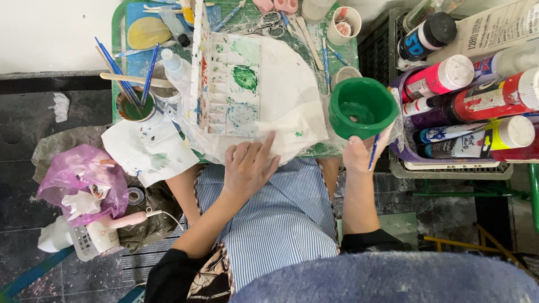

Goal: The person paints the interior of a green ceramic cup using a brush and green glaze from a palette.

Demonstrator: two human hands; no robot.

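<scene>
The right hand point(359, 154) forms a closed grip on a blue-handled paintbrush point(373, 152) and supports the green flowerpot point(362, 108) at its 12 o'clock, touching the pot's lower edge. The left hand point(248, 165) lies flat, fingers spread, holding nothing, pressing the white paint-stained cloth point(292, 101) on the table point(119, 22). The paint palette point(227, 84) sits at 11 o'clock from the left hand. Paint bottles point(477, 101) lie at 3 o'clock from the pot.

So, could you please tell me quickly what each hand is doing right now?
Left hand: open, fingers resting flat on the white cloth, holding nothing.
Right hand: closed, holding the green pot and a blue brush.
</scene>
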